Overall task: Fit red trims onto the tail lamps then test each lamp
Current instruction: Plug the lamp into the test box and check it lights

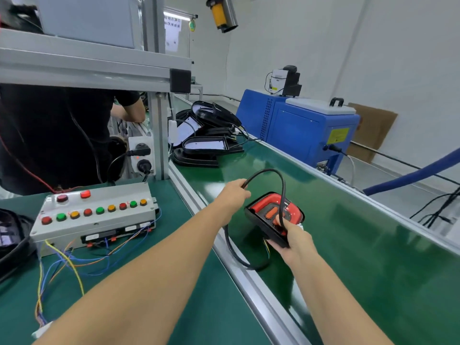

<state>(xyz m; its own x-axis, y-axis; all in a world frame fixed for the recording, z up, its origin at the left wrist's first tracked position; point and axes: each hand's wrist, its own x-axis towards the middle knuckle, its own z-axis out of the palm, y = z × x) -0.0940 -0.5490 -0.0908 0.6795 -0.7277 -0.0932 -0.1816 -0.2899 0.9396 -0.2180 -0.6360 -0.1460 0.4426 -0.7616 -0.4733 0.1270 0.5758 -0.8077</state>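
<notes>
Both hands hold one tail lamp [272, 217] over the green conveyor belt [348, 232]: the right hand [295, 236] grips its near black edge, thumb on the red-trimmed face, while the left hand [234, 196] pinches the lamp's black cable [271, 174], which loops above it. More black lamp housings [209, 138] are piled farther up the belt, and a grey button box [97, 215] sits on the bench to the left

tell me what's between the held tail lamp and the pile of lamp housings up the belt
Head view: only bare green belt between the tail lamp and the pile of housings.
</notes>
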